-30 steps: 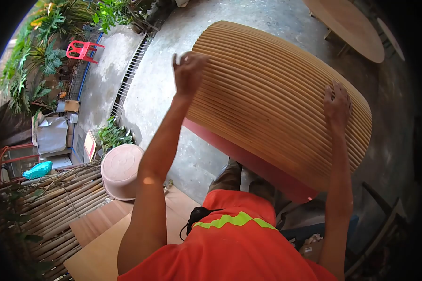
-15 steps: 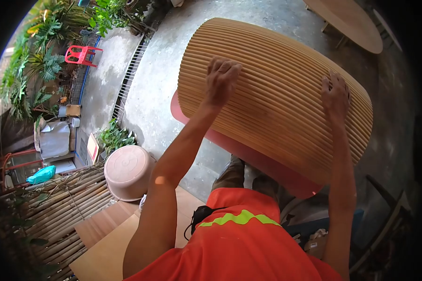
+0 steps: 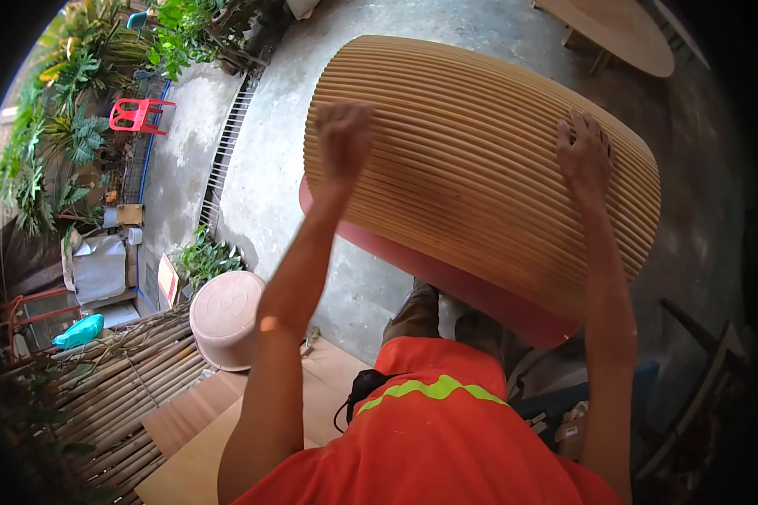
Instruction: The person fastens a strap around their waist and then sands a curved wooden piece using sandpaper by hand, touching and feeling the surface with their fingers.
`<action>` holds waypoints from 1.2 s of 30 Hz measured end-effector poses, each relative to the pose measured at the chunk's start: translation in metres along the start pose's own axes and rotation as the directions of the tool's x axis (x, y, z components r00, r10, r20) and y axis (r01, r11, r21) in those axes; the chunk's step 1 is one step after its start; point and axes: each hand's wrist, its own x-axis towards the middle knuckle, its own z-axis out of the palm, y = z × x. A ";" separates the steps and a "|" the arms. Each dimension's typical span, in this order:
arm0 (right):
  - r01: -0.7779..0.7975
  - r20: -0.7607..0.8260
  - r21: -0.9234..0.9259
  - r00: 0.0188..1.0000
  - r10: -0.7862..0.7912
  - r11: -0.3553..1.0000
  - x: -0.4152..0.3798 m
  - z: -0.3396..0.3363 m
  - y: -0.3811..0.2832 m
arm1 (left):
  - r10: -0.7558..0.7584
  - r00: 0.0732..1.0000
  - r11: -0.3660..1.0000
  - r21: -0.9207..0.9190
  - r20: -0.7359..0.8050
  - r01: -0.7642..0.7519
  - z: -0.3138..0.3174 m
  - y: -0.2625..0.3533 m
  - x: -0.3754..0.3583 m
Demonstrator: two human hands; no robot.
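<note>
In the head view, a big ribbed wooden piece (image 3: 472, 168) with rounded ends and many parallel slats lies over a pink base (image 3: 455, 282). My left hand (image 3: 345, 139) is over its left part, fingers curled into a fist and blurred by motion. Whatever the fist may hold is hidden. On the right part of the slats rests my right hand (image 3: 587, 160), its fingers somewhat apart and laid on the ribs, with nothing seen in it.
An upturned pink basin (image 3: 227, 320) stands at lower left by bamboo poles (image 3: 101, 396) and plywood sheets (image 3: 198, 450). A floor drain grate (image 3: 225, 160) and a red plastic chair (image 3: 139, 116) are further left. At upper right stands a wooden oval table (image 3: 619, 34).
My left hand has moved left across the slats, toward the piece's left edge. My right hand stays on the same part of the ribs; the whole view has shifted slightly.
</note>
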 end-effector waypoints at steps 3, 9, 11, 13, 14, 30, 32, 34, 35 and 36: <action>0.008 0.012 0.018 1.000 -0.008 1.000 -0.001 -0.004 -0.001 | -0.004 0.997 0.998 -0.061 0.077 0.009 0.008 0.061 -0.002; 0.000 0.011 0.025 1.000 0.000 1.000 0.000 -0.002 0.000 | -0.050 0.997 0.999 -0.018 0.065 0.052 -0.005 -0.008 -0.003; -0.013 0.019 0.033 1.000 0.012 0.999 -0.002 -0.008 -0.002 | -0.130 0.947 0.981 0.174 0.295 0.080 0.015 0.037 -0.006; -0.020 0.032 0.043 0.999 0.018 0.999 -0.005 -0.008 -0.005 | 0.102 0.994 0.980 -0.164 -0.049 -0.109 0.019 0.100 0.000; -0.017 0.018 0.053 1.000 0.016 0.998 -0.004 -0.005 -0.002 | 0.141 0.986 0.974 -0.164 -0.090 -0.154 0.018 0.100 0.006; -0.006 -0.006 0.037 1.000 0.007 0.999 0.001 0.000 -0.001 | -0.207 0.975 0.959 -0.216 -0.079 0.186 0.025 0.062 -0.013; -0.007 -0.007 0.068 1.000 0.008 0.998 0.001 0.001 0.002 | -0.174 0.984 0.951 -0.264 -0.031 0.159 0.025 0.104 -0.012; 0.008 -0.009 0.096 1.000 -0.007 0.995 0.003 0.001 0.001 | -0.008 1.000 0.997 -0.075 0.020 0.010 0.016 0.093 -0.010; 0.017 -0.028 0.097 1.000 -0.015 0.995 0.004 0.002 0.001 | -0.009 1.000 0.997 -0.074 0.016 0.011 0.013 0.076 -0.012; 0.021 -0.041 0.099 0.999 -0.017 0.995 0.001 0.002 0.003 | -0.086 0.996 0.995 -0.056 0.034 0.088 0.012 0.061 -0.018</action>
